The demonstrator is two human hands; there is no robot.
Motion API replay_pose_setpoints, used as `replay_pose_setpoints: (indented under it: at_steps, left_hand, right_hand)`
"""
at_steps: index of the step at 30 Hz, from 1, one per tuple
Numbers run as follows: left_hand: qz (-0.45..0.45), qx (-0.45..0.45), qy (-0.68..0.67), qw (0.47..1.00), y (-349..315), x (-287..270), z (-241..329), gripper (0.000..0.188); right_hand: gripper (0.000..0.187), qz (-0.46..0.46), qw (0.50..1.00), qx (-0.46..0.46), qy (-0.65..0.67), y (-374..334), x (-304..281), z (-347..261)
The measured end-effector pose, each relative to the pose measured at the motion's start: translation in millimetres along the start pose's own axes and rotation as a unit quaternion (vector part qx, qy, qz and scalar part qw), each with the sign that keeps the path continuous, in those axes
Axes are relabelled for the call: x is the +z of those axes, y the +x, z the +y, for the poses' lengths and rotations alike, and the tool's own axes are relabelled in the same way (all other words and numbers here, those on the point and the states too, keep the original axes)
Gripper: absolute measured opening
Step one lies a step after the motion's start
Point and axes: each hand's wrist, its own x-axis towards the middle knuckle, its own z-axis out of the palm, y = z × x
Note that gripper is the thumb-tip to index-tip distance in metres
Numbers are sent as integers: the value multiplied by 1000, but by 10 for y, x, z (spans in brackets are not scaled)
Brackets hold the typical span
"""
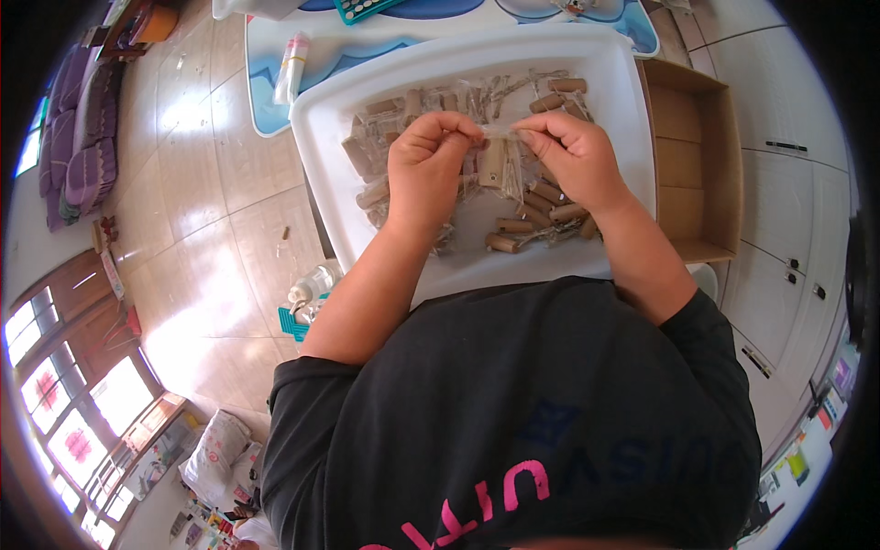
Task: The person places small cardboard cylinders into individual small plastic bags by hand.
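A small clear plastic bag (pixel 495 165) with a tan-brown piece inside is stretched between my two hands over a white tub (pixel 532 266). My left hand (pixel 426 170) pinches the bag's upper left corner, thumb against curled fingers. At the upper right corner, my right hand (pixel 582 160) grips it the same way. Below and around them, the tub holds several loose brown cylinders (pixel 536 215), mostly toward the near right. More brown pieces in clear wrapping (pixel 371 158) lie along its left and far sides. My hands hide part of the pile.
An open cardboard box (pixel 692 174) stands against the tub's right side. Beyond the tub is a blue-and-white table (pixel 264 60) with a rolled clear packet (pixel 291 69) and a teal tray (pixel 367 7). A clear bottle (pixel 316 282) sits by my left forearm. White cabinets (pixel 779 101) line the right.
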Motion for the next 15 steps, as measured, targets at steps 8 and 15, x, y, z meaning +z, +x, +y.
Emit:
replay_pose_setpoints:
  at_steps: [8, 15]
  left_hand:
    - [-22, 81, 205, 975, -61, -33, 29, 14]
    - [-33, 201, 314, 927, -48, 11, 69, 12]
  right_hand:
    - [49, -59, 975, 129, 173, 18, 3, -87]
    - [49, -55, 950, 171, 256, 26, -3, -52]
